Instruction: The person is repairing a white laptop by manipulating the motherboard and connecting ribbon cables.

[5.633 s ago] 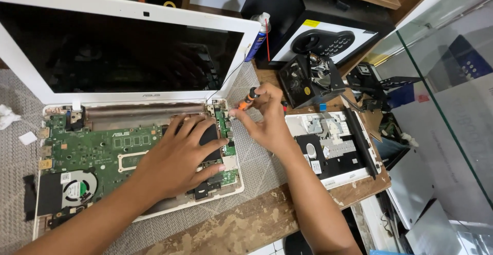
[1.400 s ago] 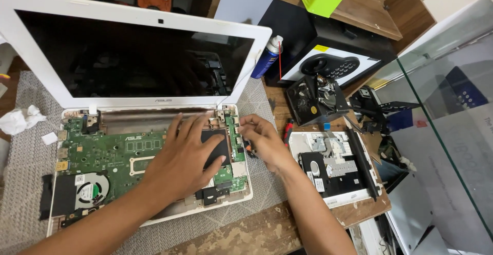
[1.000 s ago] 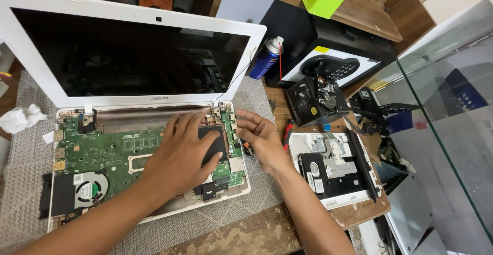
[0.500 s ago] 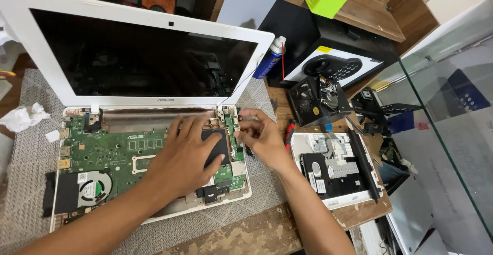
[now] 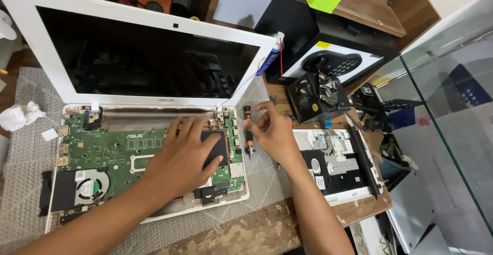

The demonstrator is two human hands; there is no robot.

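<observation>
A white laptop (image 5: pixel 77 88) lies open with its top cover off, so the green motherboard (image 5: pixel 110 155) and a round fan (image 5: pixel 90 187) show. My left hand (image 5: pixel 187 155) rests flat on the board, fingers spread over a black square part. My right hand (image 5: pixel 272 132) is at the laptop's right edge and pinches a small screwdriver (image 5: pixel 248 129) with a black and orange handle, held upright with its tip down near the base's right rim.
The removed keyboard cover (image 5: pixel 336 165) lies to the right on the wooden table. Behind it stand a black fan unit (image 5: pixel 313 96), a black safe with keypad (image 5: pixel 334 62) and a spray can (image 5: pixel 271 55). Crumpled tissue (image 5: pixel 18 116) lies left. A glass panel (image 5: pixel 452 132) stands at right.
My right hand has lifted slightly from the board's right edge and now holds the screwdriver upright. The left hand stays flat on the board. The view has shifted a little.
</observation>
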